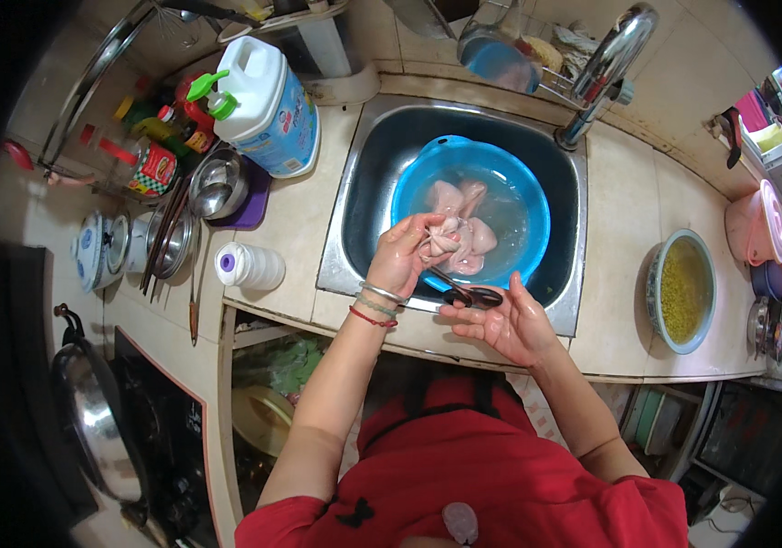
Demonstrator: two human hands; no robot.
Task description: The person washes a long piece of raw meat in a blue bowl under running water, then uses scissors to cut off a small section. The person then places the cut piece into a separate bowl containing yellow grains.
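Note:
My left hand [405,250] pinches a pale, wrinkled piece of raw meat [444,238] over the near side of a blue plastic basin [540,236]. Several more pinkish pieces of raw meat [447,198] lie in cloudy water in that basin, which sits inside a steel sink [372,171]. Black-handled scissors [476,296] rest loosely in my right hand [511,325], its thumb raised and its fingers spread. Their blades point left and up, toward the held piece, and the tips are partly hidden near my left hand.
A chrome faucet [607,68] rises at the sink's back right. To the left stand a large pump jug [271,113], a spool of white thread [250,266] and steel bowls [216,185]. Rightward is a bowl of yellow-green beans in water [684,291]. A wok [100,418] sits lower left.

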